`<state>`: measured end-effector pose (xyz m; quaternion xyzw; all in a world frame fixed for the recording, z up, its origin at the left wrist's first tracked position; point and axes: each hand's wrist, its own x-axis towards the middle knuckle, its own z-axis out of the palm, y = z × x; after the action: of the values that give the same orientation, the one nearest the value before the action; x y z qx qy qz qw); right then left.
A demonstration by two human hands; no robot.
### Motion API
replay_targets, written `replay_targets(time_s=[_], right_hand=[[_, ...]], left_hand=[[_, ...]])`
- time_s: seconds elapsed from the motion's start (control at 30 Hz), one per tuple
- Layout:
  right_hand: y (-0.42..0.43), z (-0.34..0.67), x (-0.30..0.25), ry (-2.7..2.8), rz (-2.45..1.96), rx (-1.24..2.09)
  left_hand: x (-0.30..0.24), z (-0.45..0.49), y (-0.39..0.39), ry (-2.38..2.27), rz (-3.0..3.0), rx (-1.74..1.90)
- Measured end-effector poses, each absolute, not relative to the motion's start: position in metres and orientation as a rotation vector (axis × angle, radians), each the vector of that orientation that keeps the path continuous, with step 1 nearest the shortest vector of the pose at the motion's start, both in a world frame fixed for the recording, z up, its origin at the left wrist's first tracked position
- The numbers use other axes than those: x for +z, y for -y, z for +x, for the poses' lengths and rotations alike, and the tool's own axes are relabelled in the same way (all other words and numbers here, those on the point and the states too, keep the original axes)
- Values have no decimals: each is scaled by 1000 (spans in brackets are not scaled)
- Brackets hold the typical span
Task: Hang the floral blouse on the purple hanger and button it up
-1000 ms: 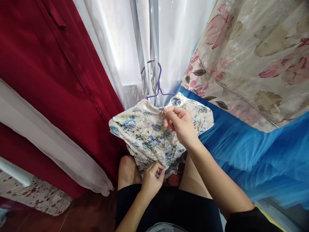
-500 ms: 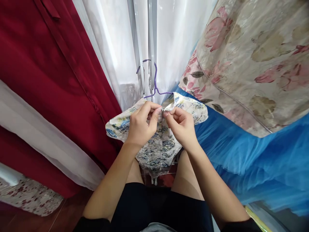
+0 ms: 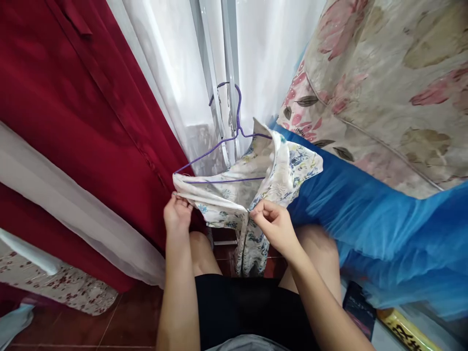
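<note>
In front of me a white garment [image 3: 288,168] with blue and yellow flowers hangs partly on a purple wire hanger [image 3: 210,157]. Its left shoulder has come off the hanger's arm, which shows bare, while the right shoulder still sits over the other arm. My left hand [image 3: 177,213] pinches the garment's edge at the left shoulder. With closed fingers, my right hand [image 3: 272,223] grips the front edge at the middle of the neckline. The hanger's hook loops round grey metal bars [image 3: 228,68].
Red curtain cloth [image 3: 120,126] with white strips hangs on the left. White cloth [image 3: 164,58] is behind the bars. To the right are floral cloth [image 3: 365,78] and blue tulle [image 3: 329,209]. A yellow package [image 3: 402,329] lies at lower right, above red floor tiles [image 3: 127,317].
My left hand has moved left and down from the neckline's middle, drawing the left shoulder off the hanger. My right hand, still at the front edge, has shifted lower. The neckline now gapes.
</note>
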<state>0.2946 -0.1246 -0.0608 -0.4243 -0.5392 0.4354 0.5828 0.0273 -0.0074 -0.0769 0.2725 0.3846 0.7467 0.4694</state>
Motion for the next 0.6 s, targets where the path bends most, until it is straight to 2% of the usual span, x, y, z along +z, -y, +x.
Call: replay_targets(time_s=[0.13,0.27,0.4,0.5,0.6], right_hand=[[142,304,-107,821,-990,1044],[168,333,-163,495,-1104,756],[184,357,-194,488,-1215,591],[190,357,-190,535,-1281,541],[195,347,-172,744,-1319,709]], left_hand=[[-142,75,39,-996,480,1636],[-174,133,76,-936,487,1502],[-168,177,104,-793,607,1391],[-148,197,125,-677,755,1289],[-123,207,149,-572,1102,1125]])
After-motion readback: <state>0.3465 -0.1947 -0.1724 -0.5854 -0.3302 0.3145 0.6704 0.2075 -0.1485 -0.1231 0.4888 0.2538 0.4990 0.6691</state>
